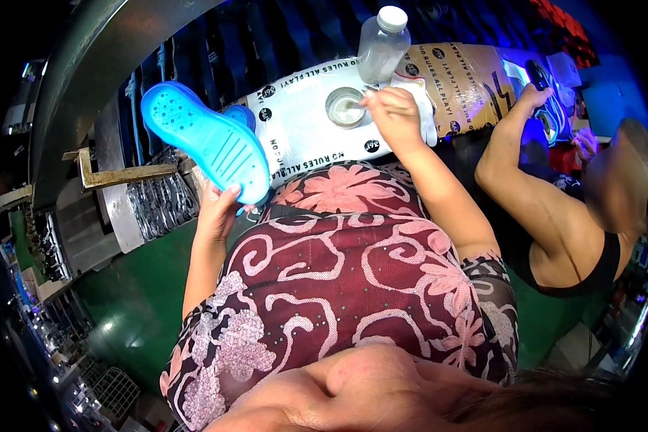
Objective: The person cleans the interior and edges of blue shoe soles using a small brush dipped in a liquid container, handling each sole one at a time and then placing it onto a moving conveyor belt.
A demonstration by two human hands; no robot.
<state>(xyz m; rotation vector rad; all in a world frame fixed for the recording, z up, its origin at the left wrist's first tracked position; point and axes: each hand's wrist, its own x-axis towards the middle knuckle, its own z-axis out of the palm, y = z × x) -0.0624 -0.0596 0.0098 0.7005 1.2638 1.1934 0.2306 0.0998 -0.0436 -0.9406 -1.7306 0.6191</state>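
My left hand (222, 205) grips the heel end of a bright blue shoe sole (201, 133), thumb on top of it. The sole is tilted, with small round marks at its toe end and grooves along the middle. Behind it shows part of a darker blue piece (239, 114). My right hand (396, 119) is closed in a pinch on a thin stick-like tool (363, 104) over a small round cup (344, 115). The tool's tip reaches to the cup; its exact kind is hard to make out. Pale contents show inside the cup.
A clear bottle (383, 50) with a white cap stands behind the cup. White printed wrapping (295, 140) and brown printed wrapping (457, 79) cover the work surface. A metal frame (72, 108) rises at the left. At the right, another person's arm (515, 151) reaches toward a dark shoe (547, 93).
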